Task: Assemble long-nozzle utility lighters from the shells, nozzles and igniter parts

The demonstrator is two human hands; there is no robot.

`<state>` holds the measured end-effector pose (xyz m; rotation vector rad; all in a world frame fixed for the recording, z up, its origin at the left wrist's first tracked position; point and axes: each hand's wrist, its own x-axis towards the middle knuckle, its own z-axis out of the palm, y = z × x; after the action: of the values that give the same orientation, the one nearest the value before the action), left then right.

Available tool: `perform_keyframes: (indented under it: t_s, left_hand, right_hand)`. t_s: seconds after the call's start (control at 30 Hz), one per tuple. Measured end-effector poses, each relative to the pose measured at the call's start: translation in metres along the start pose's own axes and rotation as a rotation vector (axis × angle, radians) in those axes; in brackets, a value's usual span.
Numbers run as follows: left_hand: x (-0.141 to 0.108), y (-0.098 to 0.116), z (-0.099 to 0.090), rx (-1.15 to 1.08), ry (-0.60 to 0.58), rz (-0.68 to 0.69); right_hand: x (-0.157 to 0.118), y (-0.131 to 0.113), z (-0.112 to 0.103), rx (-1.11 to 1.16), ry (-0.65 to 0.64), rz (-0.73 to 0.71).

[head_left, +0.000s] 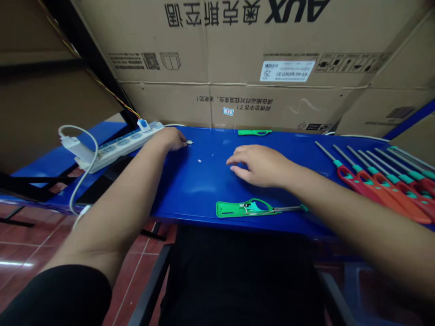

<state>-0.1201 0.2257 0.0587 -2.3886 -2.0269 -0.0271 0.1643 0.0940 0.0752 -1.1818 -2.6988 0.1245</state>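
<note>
My left hand (pixel 172 139) is closed in a pinch on a small metallic part (pixel 189 142) at the back left of the blue table. My right hand (pixel 249 164) hovers over the middle with its fingers apart and nothing between them. Below it, near the front edge, lies an opened green lighter shell (pixel 227 209) with wires, a teal trigger and a metal rod inside. Another green shell half (pixel 254 132) rests by the back edge. Between my hands are a tiny white piece (pixel 200 160) and a thin sliver (pixel 213 155).
Several red and orange lighters (pixel 390 190) with long metal rods lie in a row on the right. A white power strip (pixel 118 147) with a plugged cable and a dark flat object (pixel 102 183) are at left. Behind the blue table (pixel 193 199) stands a cardboard box (pixel 234 54).
</note>
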Motion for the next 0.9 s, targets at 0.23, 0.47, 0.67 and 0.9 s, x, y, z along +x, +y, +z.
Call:
perform_keyframes:
  t_s: [0.23,0.47,0.67,0.9]
  left_hand:
    - [-0.005,0.005,0.002,-0.097,0.020,-0.093]
    - [-0.016,0.006,-0.007,-0.311,0.171,-0.097]
    - [-0.011,-0.001,-0.001,-0.504,0.212,-0.036]
    - [-0.027,0.042,0.004,-0.672,0.178,0.325]
  right_hand:
    - [0.051,-0.005,0.021,0.135,-0.115,0.077]
    - [0.113,-0.010,0.050,0.196,-0.195,0.254]
    - [0.129,-0.021,0.056,0.234,-0.286,0.264]
    - [0.069,0.009,0.024,0.235,-0.008,0.238]
